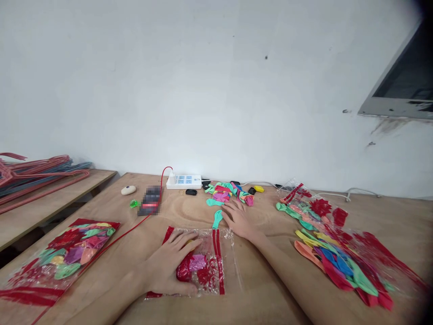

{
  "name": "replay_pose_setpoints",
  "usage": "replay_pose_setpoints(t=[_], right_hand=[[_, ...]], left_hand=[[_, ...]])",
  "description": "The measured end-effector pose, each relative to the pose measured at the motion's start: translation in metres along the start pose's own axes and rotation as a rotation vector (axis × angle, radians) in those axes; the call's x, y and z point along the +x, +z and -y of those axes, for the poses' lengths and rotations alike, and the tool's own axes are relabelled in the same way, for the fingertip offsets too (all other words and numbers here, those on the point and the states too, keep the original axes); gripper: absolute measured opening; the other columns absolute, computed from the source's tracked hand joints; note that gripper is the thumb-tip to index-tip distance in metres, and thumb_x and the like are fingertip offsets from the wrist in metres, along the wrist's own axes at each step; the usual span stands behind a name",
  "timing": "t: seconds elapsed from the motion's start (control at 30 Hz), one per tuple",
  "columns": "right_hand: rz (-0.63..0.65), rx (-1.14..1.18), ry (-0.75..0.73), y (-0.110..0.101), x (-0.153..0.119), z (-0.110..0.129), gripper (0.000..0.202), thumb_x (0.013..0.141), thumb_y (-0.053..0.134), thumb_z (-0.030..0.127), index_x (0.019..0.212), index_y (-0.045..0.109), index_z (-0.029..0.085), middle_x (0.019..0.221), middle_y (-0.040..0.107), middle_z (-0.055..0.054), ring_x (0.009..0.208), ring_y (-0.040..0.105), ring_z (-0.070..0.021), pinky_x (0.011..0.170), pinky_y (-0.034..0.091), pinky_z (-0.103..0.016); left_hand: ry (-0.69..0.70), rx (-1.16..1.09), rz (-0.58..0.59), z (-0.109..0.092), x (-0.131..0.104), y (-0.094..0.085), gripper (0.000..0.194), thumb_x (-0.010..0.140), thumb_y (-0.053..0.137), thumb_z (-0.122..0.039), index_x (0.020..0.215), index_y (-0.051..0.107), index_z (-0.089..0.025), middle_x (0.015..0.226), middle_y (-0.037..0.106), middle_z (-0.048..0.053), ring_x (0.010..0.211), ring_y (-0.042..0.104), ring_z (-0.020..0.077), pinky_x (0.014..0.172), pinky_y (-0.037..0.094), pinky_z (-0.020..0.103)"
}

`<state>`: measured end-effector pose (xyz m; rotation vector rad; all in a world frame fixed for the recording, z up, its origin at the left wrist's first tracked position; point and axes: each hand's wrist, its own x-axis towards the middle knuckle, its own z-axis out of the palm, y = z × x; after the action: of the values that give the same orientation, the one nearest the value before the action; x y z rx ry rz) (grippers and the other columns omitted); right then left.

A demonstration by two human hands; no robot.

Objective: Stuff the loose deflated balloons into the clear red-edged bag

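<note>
My left hand [174, 264] lies flat with fingers spread on a clear plastic bag [232, 264] with red print. Inside the bag a few balloons [198, 262], pink and red, show past my fingers. My right hand [238, 219] reaches farther out, palm down, its fingers stretched at the near edge of a pile of loose balloons [221, 192] in green, pink and other colours. Beside its thumb a single teal balloon [217, 219] lies just above the bag's edge. Whether the right fingertips press on a balloon is hard to make out.
A filled balloon bag [79, 246] lies at left; at right, balloons [341, 262] spill around another opened bag [372, 248]. A power strip [186, 181] stands by the wall, its red cable [131, 228] crossing the table past a blurred dark object [150, 201]. Hangers [43, 174] lie far left.
</note>
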<state>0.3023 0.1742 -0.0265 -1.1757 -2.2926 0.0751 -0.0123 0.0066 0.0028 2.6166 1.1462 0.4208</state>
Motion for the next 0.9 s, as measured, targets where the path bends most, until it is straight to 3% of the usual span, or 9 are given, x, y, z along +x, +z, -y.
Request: replay_pose_setpoints(t=[0.2, 0.4, 0.57, 0.77, 0.9], right_hand=[[-0.119, 0.166, 0.032, -0.003, 0.005, -0.002, 0.039, 0.106, 0.054, 0.044, 0.134, 0.072, 0.025, 0.142, 0.068, -0.008, 0.14, 0.05, -0.0325, 0.122, 0.035, -0.059], [-0.242, 0.39, 0.093, -0.021, 0.014, 0.001, 0.039, 0.107, 0.05, 0.044, 0.132, 0.072, 0.022, 0.14, 0.068, -0.011, 0.132, 0.061, -0.027, 0.118, 0.046, -0.052], [-0.227, 0.507, 0.106, -0.036, 0.018, 0.014, 0.036, 0.106, 0.053, 0.044, 0.122, 0.076, 0.022, 0.128, 0.074, -0.01, 0.122, 0.069, -0.0253, 0.105, 0.057, -0.043], [-0.216, 0.482, 0.044, -0.04, 0.018, 0.023, 0.029, 0.102, 0.057, 0.036, 0.114, 0.079, 0.021, 0.123, 0.076, -0.01, 0.118, 0.069, -0.0272, 0.111, 0.052, -0.049], [-0.204, 0.419, -0.012, -0.04, 0.016, 0.025, 0.026, 0.098, 0.058, 0.026, 0.108, 0.081, 0.023, 0.118, 0.077, -0.009, 0.112, 0.07, -0.0285, 0.106, 0.052, -0.049]], left_hand=[[-0.012, 0.007, 0.01, 0.0, -0.001, 0.001, 0.113, 0.079, 0.076, -0.08, 0.169, 0.025, -0.035, 0.17, 0.036, 0.012, 0.154, 0.036, 0.0435, 0.128, 0.025, 0.068], [0.005, -0.002, -0.012, 0.001, -0.002, 0.001, 0.113, 0.077, 0.079, -0.08, 0.168, 0.029, -0.034, 0.169, 0.038, 0.012, 0.152, 0.038, 0.0445, 0.127, 0.028, 0.068], [0.017, -0.004, -0.016, 0.001, -0.001, 0.001, 0.112, 0.078, 0.078, -0.08, 0.167, 0.029, -0.034, 0.17, 0.037, 0.011, 0.153, 0.038, 0.0426, 0.129, 0.027, 0.065], [0.015, -0.008, -0.017, 0.0, -0.002, 0.0, 0.111, 0.079, 0.076, -0.081, 0.168, 0.029, -0.034, 0.17, 0.037, 0.011, 0.153, 0.037, 0.0427, 0.128, 0.028, 0.065], [0.002, -0.008, -0.007, 0.0, -0.002, 0.0, 0.112, 0.077, 0.078, -0.08, 0.167, 0.03, -0.034, 0.17, 0.037, 0.011, 0.152, 0.037, 0.0439, 0.128, 0.028, 0.066]])
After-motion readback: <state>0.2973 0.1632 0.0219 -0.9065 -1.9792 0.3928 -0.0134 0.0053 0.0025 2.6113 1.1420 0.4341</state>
